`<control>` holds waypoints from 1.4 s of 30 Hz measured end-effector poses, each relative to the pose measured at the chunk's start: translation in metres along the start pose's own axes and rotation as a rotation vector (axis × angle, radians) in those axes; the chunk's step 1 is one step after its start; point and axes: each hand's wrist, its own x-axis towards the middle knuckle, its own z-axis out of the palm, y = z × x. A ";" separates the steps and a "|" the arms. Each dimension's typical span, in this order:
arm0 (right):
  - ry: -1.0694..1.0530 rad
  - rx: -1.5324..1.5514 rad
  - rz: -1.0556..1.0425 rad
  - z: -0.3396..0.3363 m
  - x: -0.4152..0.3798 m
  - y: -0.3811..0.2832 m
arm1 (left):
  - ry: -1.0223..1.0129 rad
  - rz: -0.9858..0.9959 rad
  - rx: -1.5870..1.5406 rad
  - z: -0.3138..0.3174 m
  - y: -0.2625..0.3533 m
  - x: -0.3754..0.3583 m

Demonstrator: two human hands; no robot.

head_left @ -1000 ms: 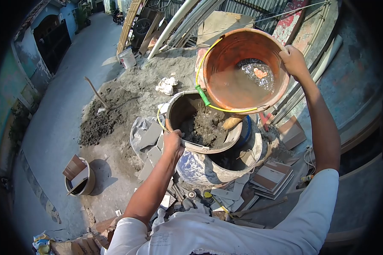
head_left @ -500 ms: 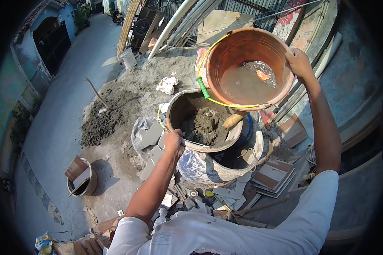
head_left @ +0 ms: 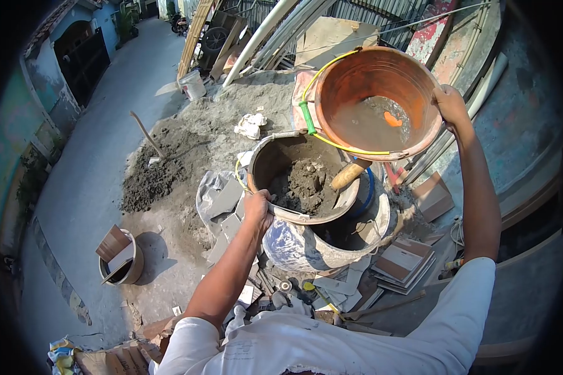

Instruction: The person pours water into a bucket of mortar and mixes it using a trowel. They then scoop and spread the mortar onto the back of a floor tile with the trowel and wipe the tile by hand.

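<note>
My left hand (head_left: pixel 257 209) is closed on the near left rim of a bucket of mortar (head_left: pixel 275 214). Wet grey mortar (head_left: pixel 308 181) lies inside it, and a wooden handle (head_left: pixel 350 174) rests at its right rim. My right hand (head_left: pixel 450 104) grips the right rim of an orange bucket (head_left: pixel 369 72), which is tilted toward me. Murky water (head_left: pixel 366 125) and a small orange piece (head_left: pixel 392 119) are in that bucket. Its yellow handle with a green grip (head_left: pixel 308 117) hangs on the left side, over the mortar bucket's far edge.
Under the mortar bucket stands a large whitish container (head_left: pixel 294 250). Stacked tiles (head_left: pixel 403 262) lie at the right. A small bucket with tile pieces (head_left: pixel 136 265) is at the left, below a mortar heap (head_left: pixel 147 181) with an upright wooden handle (head_left: pixel 145 132). Pipes (head_left: pixel 263 37) lean behind.
The orange bucket has shifted slightly right in the view with my right hand, and the water in it has spread differently. My left hand keeps its hold on the mortar bucket.
</note>
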 end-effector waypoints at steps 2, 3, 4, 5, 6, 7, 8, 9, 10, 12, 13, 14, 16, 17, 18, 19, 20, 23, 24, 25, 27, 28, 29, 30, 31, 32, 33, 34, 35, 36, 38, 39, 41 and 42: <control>0.016 0.012 -0.055 0.001 -0.004 -0.004 | -0.011 0.019 0.002 0.001 0.002 -0.003; 0.018 0.012 -0.053 0.001 -0.009 -0.012 | -0.027 -0.006 0.006 0.001 0.003 -0.003; 0.015 0.010 -0.054 0.002 -0.015 -0.023 | -0.044 -0.031 0.010 0.003 0.005 -0.005; 0.012 0.007 -0.056 0.002 -0.020 -0.034 | -0.046 -0.031 0.010 0.006 0.005 -0.007; 0.014 0.007 -0.056 0.001 -0.024 -0.041 | -0.027 0.035 0.009 0.011 0.006 -0.011; 0.017 -0.017 -0.060 0.001 -0.027 -0.046 | -0.006 0.102 0.006 0.014 0.007 -0.013; 0.020 -0.041 -0.064 0.000 -0.028 -0.050 | -0.005 0.102 0.005 0.014 0.008 -0.014; 0.018 -0.041 -0.063 0.000 -0.029 -0.051 | -0.014 0.076 0.005 0.014 0.009 -0.016; 0.031 -0.072 -0.081 -0.001 -0.030 -0.053 | -0.023 0.051 0.005 0.013 0.010 -0.016; 0.045 -0.101 -0.098 -0.001 -0.031 -0.054 | -0.011 0.040 0.001 0.013 0.009 -0.016; 0.052 -0.130 -0.115 -0.001 -0.030 -0.054 | 0.000 0.031 -0.004 0.013 0.009 -0.015; 0.059 -0.158 -0.131 -0.001 -0.030 -0.054 | 0.001 0.033 -0.004 0.013 0.008 -0.015; 0.076 -0.176 -0.145 0.000 -0.031 -0.058 | 0.001 0.065 -0.034 0.013 0.006 -0.013; 0.090 -0.196 -0.155 0.000 -0.031 -0.060 | 0.002 0.066 -0.035 0.012 0.005 -0.012; 0.090 -0.195 -0.156 0.000 -0.031 -0.060 | -0.003 0.068 -0.015 0.012 0.005 -0.012; 0.083 -0.197 -0.166 0.000 -0.030 -0.061 | -0.007 0.070 0.004 0.011 0.006 -0.011; 0.074 -0.200 -0.175 0.000 -0.029 -0.062 | -0.004 0.071 0.003 0.010 0.005 -0.011; 0.017 -0.079 -0.092 0.001 -0.016 -0.042 | -0.012 0.023 -0.029 0.008 0.005 -0.009; 0.015 -0.079 -0.096 -0.001 -0.013 -0.029 | -0.006 0.007 -0.018 0.007 0.004 -0.007; 0.014 -0.030 -0.063 -0.004 -0.011 -0.017 | 0.001 -0.010 -0.007 0.005 0.004 -0.006; -0.001 0.080 0.107 -0.009 -0.018 -0.009 | -0.003 -0.008 0.015 0.001 0.000 0.000; 0.002 0.270 0.120 -0.009 0.002 0.045 | -0.005 -0.006 0.039 -0.001 -0.001 0.001; -0.063 0.336 0.197 -0.019 0.011 0.082 | -0.050 -0.014 -0.048 0.004 0.004 -0.007; -0.154 0.566 0.268 -0.021 -0.003 0.091 | -0.070 -0.025 -0.110 -0.001 -0.007 0.006; -0.095 0.560 0.294 -0.024 -0.018 0.095 | -0.055 -0.011 -0.031 -0.003 -0.005 0.004; -0.170 0.652 0.363 -0.028 -0.022 0.119 | 0.027 0.021 -0.026 -0.001 -0.012 0.008; -0.214 0.726 0.403 -0.027 -0.031 0.134 | 0.069 0.039 0.011 0.001 -0.013 0.006; -0.231 0.723 0.405 -0.008 -0.037 0.135 | 0.147 0.107 0.190 -0.003 -0.029 0.026; -0.240 0.716 0.400 0.022 -0.044 0.119 | 0.165 0.150 0.114 0.002 -0.023 0.015; -0.230 0.707 0.400 0.048 -0.057 0.102 | 0.172 0.275 0.429 -0.004 -0.022 0.021; -0.238 0.704 0.405 0.094 -0.089 0.068 | 0.210 0.242 0.275 -0.004 -0.032 0.030; -0.250 0.704 0.410 0.113 -0.106 0.055 | 0.196 0.204 0.187 -0.003 -0.031 0.028; -0.280 0.705 0.419 0.145 -0.134 0.038 | 0.172 0.162 0.150 -0.007 -0.031 0.030; -0.301 0.713 0.425 0.158 -0.147 0.031 | 0.142 0.089 0.118 -0.009 -0.032 0.034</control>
